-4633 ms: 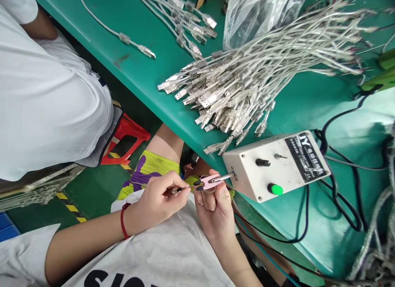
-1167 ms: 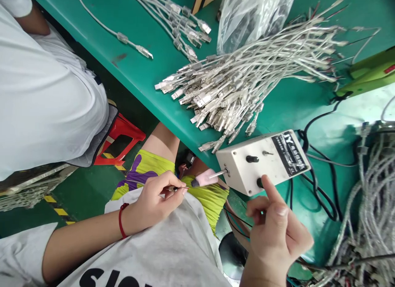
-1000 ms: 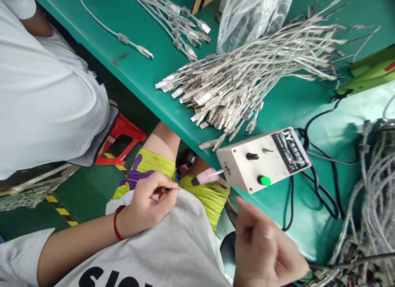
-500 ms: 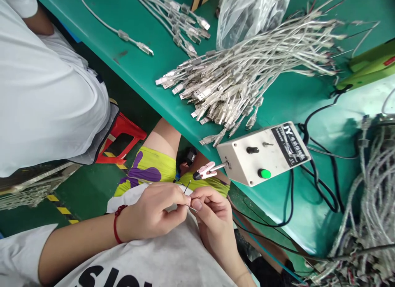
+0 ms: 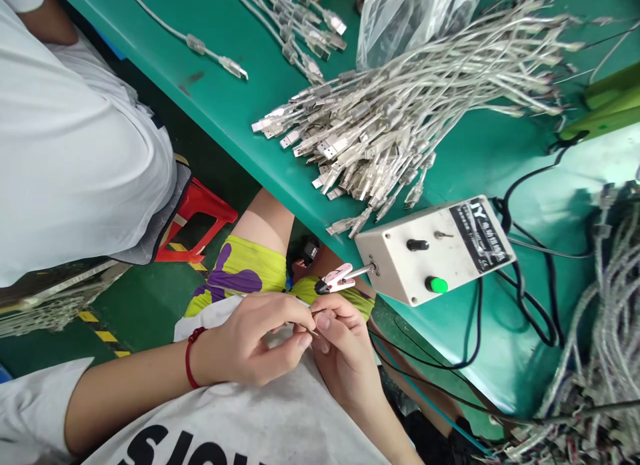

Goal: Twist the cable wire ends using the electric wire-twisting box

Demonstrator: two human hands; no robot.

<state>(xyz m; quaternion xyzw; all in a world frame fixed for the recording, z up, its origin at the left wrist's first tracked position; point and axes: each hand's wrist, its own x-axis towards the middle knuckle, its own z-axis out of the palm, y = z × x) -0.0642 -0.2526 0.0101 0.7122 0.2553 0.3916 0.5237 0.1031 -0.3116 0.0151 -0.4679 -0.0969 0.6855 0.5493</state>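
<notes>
Both my hands meet in front of my chest, below the table edge. My left hand is closed, pinching the end of a thin cable. My right hand is closed too, its fingertips pinching the fine wires at that same cable end. Just above them a pink clip sticks out on a metal rod from a cream control box with a black knob, a toggle and a green button. The box sits at the edge of the green table.
A big pile of silver USB cables lies on the table behind the box, more cables farther back, a clear plastic bag beside them. Black leads and another cable heap fill the right. Another person in white sits left, by a red stool.
My right hand left the box's green button, swung down and joined my left hand at the cable end. The pink clip has stayed on its rod.
</notes>
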